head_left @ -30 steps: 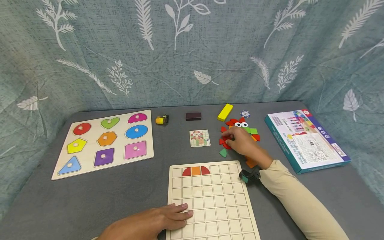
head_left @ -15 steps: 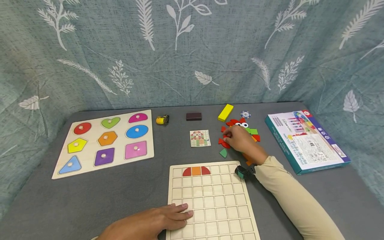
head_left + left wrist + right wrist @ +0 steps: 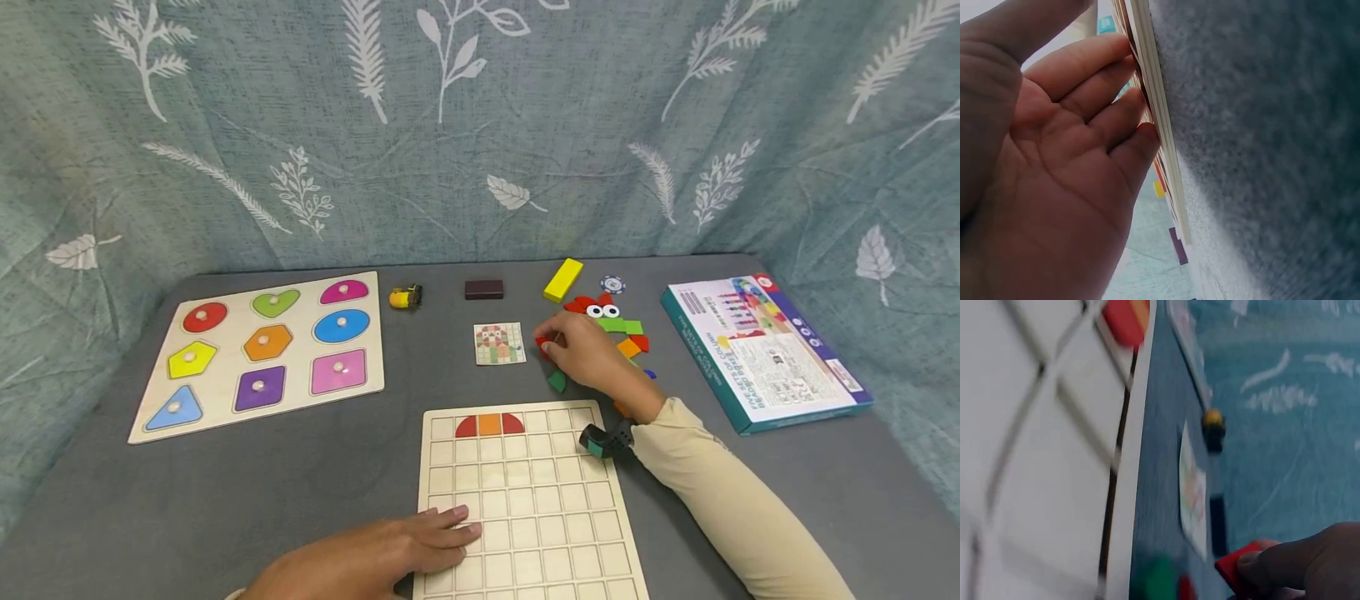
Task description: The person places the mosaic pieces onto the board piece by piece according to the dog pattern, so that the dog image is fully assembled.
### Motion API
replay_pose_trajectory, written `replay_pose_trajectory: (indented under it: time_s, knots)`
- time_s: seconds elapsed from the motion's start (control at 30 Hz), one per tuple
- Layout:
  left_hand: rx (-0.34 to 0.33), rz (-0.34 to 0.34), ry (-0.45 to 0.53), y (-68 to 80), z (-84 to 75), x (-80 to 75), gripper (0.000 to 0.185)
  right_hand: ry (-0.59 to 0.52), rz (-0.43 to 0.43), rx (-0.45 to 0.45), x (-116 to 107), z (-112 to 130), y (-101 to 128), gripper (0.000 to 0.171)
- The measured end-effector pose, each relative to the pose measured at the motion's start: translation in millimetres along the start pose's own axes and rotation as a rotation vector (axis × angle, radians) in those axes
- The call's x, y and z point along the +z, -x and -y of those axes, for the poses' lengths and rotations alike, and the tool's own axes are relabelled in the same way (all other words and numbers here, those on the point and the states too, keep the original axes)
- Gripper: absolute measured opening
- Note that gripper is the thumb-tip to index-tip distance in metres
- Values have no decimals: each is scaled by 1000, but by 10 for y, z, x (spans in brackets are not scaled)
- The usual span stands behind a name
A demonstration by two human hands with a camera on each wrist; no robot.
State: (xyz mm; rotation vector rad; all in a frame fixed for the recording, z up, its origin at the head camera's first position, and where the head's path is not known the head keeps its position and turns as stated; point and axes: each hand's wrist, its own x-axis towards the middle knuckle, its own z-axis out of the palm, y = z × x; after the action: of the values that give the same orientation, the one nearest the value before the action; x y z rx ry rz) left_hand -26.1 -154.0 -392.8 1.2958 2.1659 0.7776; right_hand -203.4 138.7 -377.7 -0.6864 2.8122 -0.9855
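Right hand grip: my right hand (image 3: 592, 357) pinches a small red piece (image 3: 542, 342) at the fingertips; in the right wrist view my fingers (image 3: 1297, 565) curl onto the red piece (image 3: 1235, 567).
Where the piece is: at the left edge of the loose pile of coloured pieces (image 3: 622, 327), just right of the pattern card (image 3: 499, 343), above the grid board (image 3: 525, 500).
Left hand grip: my left hand (image 3: 375, 557) lies flat, fingers straight and together, on the lower left corner of the grid board; the left wrist view shows my fingertips (image 3: 1129, 100) against the board edge (image 3: 1157, 106), clamped on nothing.
Slip risk: I judge the pinch shallow, so the thin piece could twist or drop onto the grey cloth (image 3: 337, 467).
Knock risk: the green piece (image 3: 557, 382) sits just under my hand, and my sleeve (image 3: 720, 492) could drag the orange pieces near my wrist.
Board risk: if my left hand lifts, the board could slide when I press a piece in.
Placed row: red, orange and red pieces (image 3: 490, 426) fill the top row; bumping them could unseat them.
Open room: bare cloth between card and board gives a free lane down to the grid.
Edges: the shape puzzle (image 3: 262, 354) is well to the left, the box (image 3: 761, 350) to the right, both apart from my path.
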Motion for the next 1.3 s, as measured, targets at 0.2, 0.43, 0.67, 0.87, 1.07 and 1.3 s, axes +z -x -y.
replay_pose_trajectory:
  time_s: [0.2, 0.43, 0.67, 0.87, 1.07, 1.3]
  knots:
    - [80, -36, -102, -15, -22, -13, 69, -166, 111, -141, 142, 248, 31, 23]
    - [-55, 71, 26, 1, -94, -63, 72, -242, 235, -257, 343, 510, 69, 14]
    - [95, -11, -122, -1, -26, -12, 67, -199, 343, -353, 561, 743, 107, 13]
    - [149, -47, -278, 2, -15, 31, 64, -48, 388, -467, 706, 900, 135, 15]
    - [30, 46, -109, 18, -93, -13, 68, 45, 418, -502, 733, 927, 126, 16]
    - [55, 46, -121, 7, -88, -17, 69, 123, 423, -503, 741, 936, 135, 16]
